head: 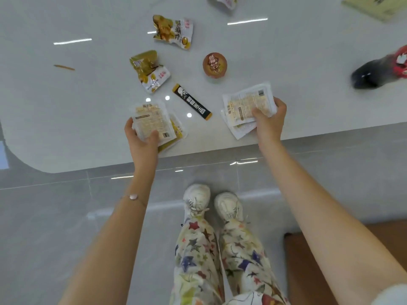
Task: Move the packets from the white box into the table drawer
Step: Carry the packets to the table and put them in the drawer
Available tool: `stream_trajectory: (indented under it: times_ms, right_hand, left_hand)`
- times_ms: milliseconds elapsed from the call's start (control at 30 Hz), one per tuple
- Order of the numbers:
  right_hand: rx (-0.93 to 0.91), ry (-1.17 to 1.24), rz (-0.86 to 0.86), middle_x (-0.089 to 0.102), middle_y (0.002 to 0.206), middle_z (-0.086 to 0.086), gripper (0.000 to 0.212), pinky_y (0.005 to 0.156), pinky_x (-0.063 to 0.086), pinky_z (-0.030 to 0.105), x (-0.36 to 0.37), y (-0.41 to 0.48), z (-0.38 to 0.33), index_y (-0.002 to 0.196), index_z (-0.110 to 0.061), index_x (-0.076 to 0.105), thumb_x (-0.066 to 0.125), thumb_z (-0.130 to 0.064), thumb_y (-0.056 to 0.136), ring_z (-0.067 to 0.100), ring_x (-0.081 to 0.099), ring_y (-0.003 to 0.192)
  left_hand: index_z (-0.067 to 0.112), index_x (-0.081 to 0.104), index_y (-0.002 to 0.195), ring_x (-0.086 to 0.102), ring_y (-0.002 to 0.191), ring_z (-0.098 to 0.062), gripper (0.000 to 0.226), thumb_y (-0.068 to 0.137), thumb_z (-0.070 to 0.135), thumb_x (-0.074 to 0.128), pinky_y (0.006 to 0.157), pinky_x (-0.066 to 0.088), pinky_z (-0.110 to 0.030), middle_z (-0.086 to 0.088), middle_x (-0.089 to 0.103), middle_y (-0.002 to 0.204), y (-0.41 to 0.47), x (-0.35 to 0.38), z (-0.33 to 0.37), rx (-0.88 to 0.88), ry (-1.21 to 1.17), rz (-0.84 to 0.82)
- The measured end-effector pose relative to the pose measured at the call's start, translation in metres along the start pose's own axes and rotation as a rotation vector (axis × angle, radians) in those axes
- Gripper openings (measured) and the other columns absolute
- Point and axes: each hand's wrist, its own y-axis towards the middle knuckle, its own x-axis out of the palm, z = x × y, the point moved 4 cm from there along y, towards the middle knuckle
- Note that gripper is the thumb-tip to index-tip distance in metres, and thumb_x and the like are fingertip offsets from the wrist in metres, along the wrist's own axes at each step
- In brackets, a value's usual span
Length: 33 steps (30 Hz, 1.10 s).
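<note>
**Here, packets in both our hands**

Our left hand (142, 139) curls its fingers (154, 135) round a stack of pale packets (152, 121) at the table (66, 111) edge. Our right hand (269, 119) pinches another pale stack (244, 104), near a black sachet (191, 102).

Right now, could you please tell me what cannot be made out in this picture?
Head view: how many packets are in the left stack gripped by the left hand or the right stack in the right hand; top packets cover lower ones.
White box and drawer: outside the frame.
Top packet: cut off by the edge.
Dark bottle: blurred, cut by the right edge.
</note>
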Motion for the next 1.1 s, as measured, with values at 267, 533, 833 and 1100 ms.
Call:
stream_trajectory:
  times_ms: [267, 533, 833, 1100]
  right_hand:
    - [-0.538, -0.604, -0.047, 0.057, 0.122, 0.005, 0.04, 0.097, 0.035, 0.026, -0.024, -0.064, 0.001, 0.124, -0.012, 0.056, 0.064, -0.022, 0.086, 0.021, 0.049, 0.113]
    - [-0.537, -1.469, -0.659, 0.048, 0.138, 0.01, 0.061, 0.103, 0.029, 0.039, 0.006, -0.078, 0.099, 0.14, -0.022, 0.045, 0.053, -0.054, 0.089, 0.03, 0.041, 0.128]
    - [-0.696, -1.726, -0.625, 0.035, 0.152, 0.012, 0.078, 0.111, 0.025, 0.047, 0.058, -0.041, 0.125, 0.151, -0.031, 0.021, 0.042, -0.069, 0.087, 0.035, 0.033, 0.138]
    - [-0.55, -1.637, -0.637, 0.034, 0.15, 0.018, 0.083, 0.108, 0.03, 0.048, 0.059, -0.038, 0.137, 0.153, -0.03, 0.014, 0.036, -0.074, 0.086, 0.038, 0.037, 0.133]
  left_hand:
    - [0.018, 0.035, 0.144, 0.028, 0.139, -0.021, 0.056, 0.093, 0.021, 0.058, 0.115, 0.028, -0.043, -0.006, 0.033, 0.149, -0.058, -0.018, 0.0, 0.22, 0.267, 0.095]
    - [0.024, 0.037, 0.144, 0.031, 0.137, -0.035, 0.058, 0.092, 0.033, 0.06, 0.11, 0.027, -0.052, -0.009, 0.026, 0.155, -0.108, -0.024, -0.068, 0.429, 0.755, -0.074]
    - [0.026, 0.031, 0.147, 0.02, 0.141, -0.036, 0.059, 0.094, 0.038, 0.055, 0.114, 0.019, -0.053, -0.008, 0.019, 0.157, -0.085, -0.047, -0.118, 0.467, 0.849, -0.111]
    - [0.026, 0.03, 0.147, 0.022, 0.14, -0.033, 0.059, 0.094, 0.042, 0.05, 0.114, 0.018, -0.054, -0.008, 0.021, 0.157, -0.073, -0.051, -0.11, 0.539, 0.839, -0.08]
